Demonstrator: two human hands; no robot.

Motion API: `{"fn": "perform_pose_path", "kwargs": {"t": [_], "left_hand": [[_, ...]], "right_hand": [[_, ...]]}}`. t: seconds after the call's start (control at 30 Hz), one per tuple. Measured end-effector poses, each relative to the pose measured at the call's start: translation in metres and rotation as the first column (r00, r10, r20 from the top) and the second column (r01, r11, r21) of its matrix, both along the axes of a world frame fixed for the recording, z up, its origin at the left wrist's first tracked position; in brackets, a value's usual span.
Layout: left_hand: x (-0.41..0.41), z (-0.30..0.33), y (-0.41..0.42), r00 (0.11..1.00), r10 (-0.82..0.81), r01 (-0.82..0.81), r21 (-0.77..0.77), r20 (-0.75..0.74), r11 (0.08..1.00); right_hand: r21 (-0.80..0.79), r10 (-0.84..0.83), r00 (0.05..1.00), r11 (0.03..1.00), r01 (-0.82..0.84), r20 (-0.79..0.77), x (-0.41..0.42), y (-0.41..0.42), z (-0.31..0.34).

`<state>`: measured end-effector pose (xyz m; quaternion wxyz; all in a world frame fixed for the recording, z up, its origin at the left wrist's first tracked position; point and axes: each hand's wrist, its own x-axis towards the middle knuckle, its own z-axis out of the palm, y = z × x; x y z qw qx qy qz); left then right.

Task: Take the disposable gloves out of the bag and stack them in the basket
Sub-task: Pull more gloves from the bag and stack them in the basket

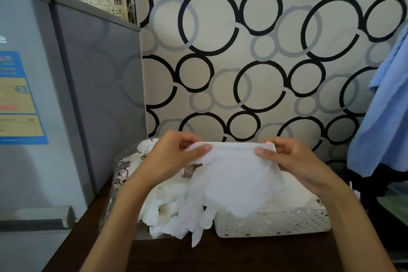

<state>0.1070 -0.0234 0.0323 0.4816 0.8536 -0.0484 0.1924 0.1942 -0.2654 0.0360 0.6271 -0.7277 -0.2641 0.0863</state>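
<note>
A thin white disposable glove [234, 179] hangs spread between both hands above the table. My left hand [172, 157] pinches its upper left edge and my right hand [293, 161] pinches the upper right edge. The glove's fingers dangle over the white perforated basket [273, 223], which holds more white gloves. Left of the basket lies a loose heap of gloves [163, 212]. Behind the heap, partly hidden by my left forearm, sits the clear printed bag [125, 172].
A grey fridge [66, 95] stands close on the left. The circle-patterned wall [242, 62] backs the dark wooden table [176, 254]. A blue cloth [384, 117] hangs at the right over dark objects beside the basket.
</note>
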Motion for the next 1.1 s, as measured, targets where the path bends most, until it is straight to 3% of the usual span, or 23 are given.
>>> {"fn": "perform_pose_path", "kwargs": {"t": [0.1,0.27,0.37,0.57,0.67,0.83,1.0,1.1], "left_hand": [[0.004,-0.002,-0.002,0.997,0.055,-0.054,-0.015,0.056,0.998],[0.013,-0.007,-0.017,0.992,0.086,-0.08,-0.069,0.089,0.994],[0.014,-0.005,-0.027,0.986,0.106,-0.083,-0.173,0.127,0.981],[0.025,0.004,-0.053,0.995,0.049,-0.009,-0.427,0.083,0.904],[0.033,0.004,-0.06,0.992,0.1,-0.063,-0.383,0.077,0.922],[0.027,0.012,-0.053,0.946,0.266,-0.208,-0.28,0.187,0.937],[0.007,0.045,-0.041,0.874,0.367,-0.372,-0.049,0.319,0.927],[0.014,0.058,-0.039,0.901,0.355,-0.392,0.12,0.249,0.912]], "right_hand": [[0.091,-0.166,0.986,0.982,0.166,-0.014,0.003,-0.008,0.005],[0.262,-0.222,0.975,0.939,0.222,-0.028,-0.002,-0.005,0.011],[0.274,-0.334,0.933,0.917,0.289,0.134,-0.008,0.002,0.016],[0.283,-0.505,0.716,0.863,0.418,0.482,-0.01,0.012,0.033],[0.237,-0.502,0.668,0.86,0.452,0.549,-0.009,0.015,0.04],[0.204,-0.471,0.67,0.874,0.441,0.574,-0.019,0.022,0.046],[0.331,-0.492,0.782,0.863,0.381,0.383,-0.029,0.025,0.046],[0.276,-0.488,0.832,0.865,0.42,0.263,-0.018,0.017,0.033]]}}
